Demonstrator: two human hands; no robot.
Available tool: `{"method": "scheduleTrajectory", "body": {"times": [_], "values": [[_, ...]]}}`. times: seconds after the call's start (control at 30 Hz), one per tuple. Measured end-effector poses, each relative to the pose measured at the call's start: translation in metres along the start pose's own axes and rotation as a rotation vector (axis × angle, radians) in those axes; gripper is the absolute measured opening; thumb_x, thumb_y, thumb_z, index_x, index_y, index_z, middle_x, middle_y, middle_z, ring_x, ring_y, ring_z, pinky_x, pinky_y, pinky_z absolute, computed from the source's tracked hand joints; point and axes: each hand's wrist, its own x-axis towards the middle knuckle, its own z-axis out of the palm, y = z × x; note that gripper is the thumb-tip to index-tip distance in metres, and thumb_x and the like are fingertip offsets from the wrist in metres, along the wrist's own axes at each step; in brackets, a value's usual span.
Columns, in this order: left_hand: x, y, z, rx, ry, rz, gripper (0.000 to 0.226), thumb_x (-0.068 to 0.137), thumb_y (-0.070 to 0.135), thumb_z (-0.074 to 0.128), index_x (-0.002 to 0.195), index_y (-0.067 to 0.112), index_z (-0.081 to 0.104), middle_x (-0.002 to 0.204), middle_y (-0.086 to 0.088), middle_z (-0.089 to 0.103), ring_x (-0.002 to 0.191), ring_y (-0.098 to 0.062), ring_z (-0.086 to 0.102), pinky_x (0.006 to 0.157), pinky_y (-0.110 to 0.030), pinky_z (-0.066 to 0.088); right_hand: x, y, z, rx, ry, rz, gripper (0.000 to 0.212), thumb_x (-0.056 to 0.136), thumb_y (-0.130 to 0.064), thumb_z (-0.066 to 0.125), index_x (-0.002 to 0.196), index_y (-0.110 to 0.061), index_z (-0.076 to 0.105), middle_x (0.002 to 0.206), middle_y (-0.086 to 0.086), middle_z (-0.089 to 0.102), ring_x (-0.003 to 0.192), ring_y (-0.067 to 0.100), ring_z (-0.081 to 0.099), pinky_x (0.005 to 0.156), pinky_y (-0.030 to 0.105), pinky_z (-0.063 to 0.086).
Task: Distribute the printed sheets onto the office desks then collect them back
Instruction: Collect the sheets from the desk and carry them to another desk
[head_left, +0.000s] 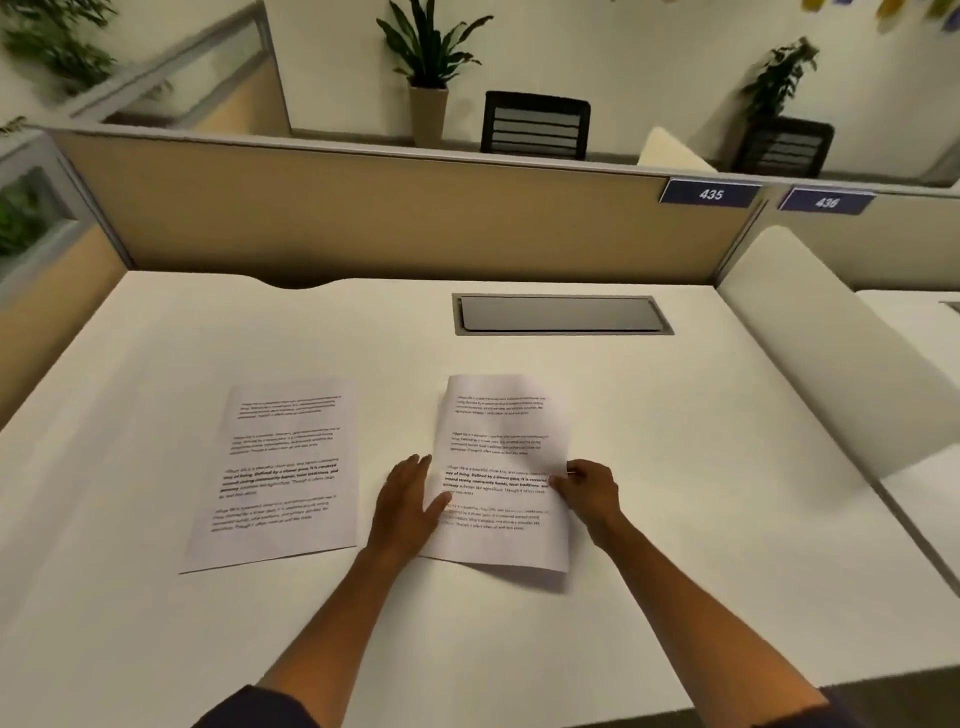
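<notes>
Both forearms reach in from the near edge, dark sleeves just visible at the bottom of my view, and meet at the right-hand sheet (501, 467) on the white worktop (675, 519). My left hand (408, 506) lies nearly flat, fingers straight, against that sheet's left edge with the thumb over the paper; it grips nothing. My right hand (589, 491) pinches the sheet's right edge between thumb and curled fingers, and I see a shadow under the near right corner, so that side looks slightly lifted. A second printed sheet (283, 473) lies flat to the left, apart from both hands. I cannot tell from this view whether the right-hand sheet is going down or coming up. The main risk, as I judge it, is the paper buckling: if the pinch pulls while the flat hand pins the other edge, the sheet may crease or tear. If the left hand slides, it could skid the page towards its neighbour and leave them overlapping. A loose pinch on thin paper may also let the sheet droop or slip off. Farther back, the cable hatch (561, 314) and the tan partition (363, 218) stay well clear.
</notes>
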Motion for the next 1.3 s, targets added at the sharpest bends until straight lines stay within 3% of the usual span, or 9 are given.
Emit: {"method": "scheduleTrajectory", "body": {"times": [0.2, 0.3, 0.47, 0.53, 0.77, 0.83, 0.93, 1.1, 1.3], "values": [[0.009, 0.037, 0.016, -0.159, -0.04, -0.038, 0.068, 0.09, 0.035, 0.065, 0.148, 0.015, 0.035, 0.144, -0.01, 0.049, 0.132, -0.028, 0.044, 0.108, -0.041, 0.041, -0.017, 0.021, -0.051, 0.21, 0.034, 0.022, 0.017, 0.084, -0.011, 0.074, 0.098, -0.003, 0.07, 0.098, 0.018, 0.074, 0.086, 0.027, 0.068, 0.082, 0.05, 0.057], [0.009, 0.068, 0.036, -0.386, -0.087, -0.129, 0.059, 0.089, 0.031, 0.068, 0.141, 0.014, 0.046, 0.116, -0.012, 0.066, 0.103, -0.026, 0.062, 0.091, -0.035, 0.051, -0.027, 0.038, -0.085, 0.293, 0.092, 0.047, 0.019, 0.084, -0.009, 0.074, 0.101, -0.002, 0.07, 0.101, 0.017, 0.074, 0.089, 0.027, 0.069, 0.085, 0.051, 0.057], [-0.003, 0.124, 0.078, -0.628, -0.197, -0.152, 0.002, 0.087, 0.019, 0.07, 0.085, 0.019, 0.071, 0.086, 0.001, 0.075, 0.079, -0.018, 0.067, 0.066, -0.028, 0.051, -0.051, 0.074, -0.151, 0.401, 0.171, 0.078, 0.019, 0.084, -0.006, 0.072, 0.102, 0.0, 0.07, 0.103, 0.017, 0.074, 0.088, 0.026, 0.07, 0.083, 0.046, 0.058], [-0.013, 0.149, 0.1, -0.623, -0.233, -0.132, 0.011, 0.087, 0.016, 0.07, 0.076, 0.016, 0.072, 0.078, 0.003, 0.074, 0.074, -0.017, 0.065, 0.064, -0.026, 0.05, -0.062, 0.092, -0.18, 0.428, 0.212, 0.105, 0.02, 0.085, -0.006, 0.072, 0.104, 0.001, 0.069, 0.106, 0.018, 0.073, 0.091, 0.027, 0.071, 0.083, 0.044, 0.06], [-0.076, 0.249, 0.199, -0.552, -0.391, -0.086, 0.008, 0.089, 0.016, 0.068, 0.084, 0.01, 0.071, 0.09, -0.006, 0.075, 0.078, -0.022, 0.069, 0.063, -0.027, 0.05, -0.114, 0.175, -0.298, 0.49, 0.372, 0.204, 0.014, 0.088, -0.011, 0.069, 0.101, -0.005, 0.068, 0.107, 0.013, 0.072, 0.098, 0.029, 0.07, 0.092, 0.047, 0.057], [-0.095, 0.281, 0.232, -0.53, -0.439, -0.06, 0.007, 0.089, 0.016, 0.068, 0.085, 0.011, 0.07, 0.092, -0.007, 0.074, 0.082, -0.024, 0.07, 0.066, -0.03, 0.052, -0.134, 0.2, -0.336, 0.527, 0.436, 0.226, 0.019, 0.088, -0.011, 0.069, 0.106, -0.004, 0.067, 0.106, 0.012, 0.072, 0.095, 0.025, 0.071, 0.084, 0.042, 0.06], [-0.122, 0.329, 0.279, -0.505, -0.513, -0.012, 0.007, 0.09, 0.018, 0.067, 0.087, 0.012, 0.069, 0.095, -0.006, 0.073, 0.086, -0.025, 0.07, 0.068, -0.032, 0.055, -0.163, 0.238, -0.388, 0.553, 0.509, 0.248, 0.004, 0.089, -0.012, 0.068, 0.093, -0.012, 0.068, 0.098, 0.008, 0.075, 0.087, 0.021, 0.073, 0.069, 0.033, 0.06], [-0.163, 0.398, 0.355, -0.44, -0.65, 0.062, 0.01, 0.092, 0.02, 0.064, 0.089, 0.012, 0.069, 0.098, -0.006, 0.073, 0.09, -0.027, 0.07, 0.078, -0.042, 0.059, -0.212, 0.296, -0.463, 0.614, 0.644, 0.3, 0.003, 0.091, -0.01, 0.065, 0.092, -0.012, 0.067, 0.101, 0.01, 0.074, 0.09, 0.024, 0.072, 0.08, 0.042, 0.06], [-0.196, 0.472, 0.434, -0.38, -0.804, 0.162, 0.01, 0.09, 0.019, 0.066, 0.092, 0.01, 0.07, 0.097, -0.004, 0.073, 0.087, -0.023, 0.069, 0.067, -0.028, 0.054, -0.255, 0.35, -0.527, 0.694, 0.838, 0.352, 0.003, 0.091, -0.008, 0.064, 0.092, -0.011, 0.065, 0.105, 0.013, 0.072, 0.088, 0.021, 0.07, 0.075, 0.034, 0.059]]}}
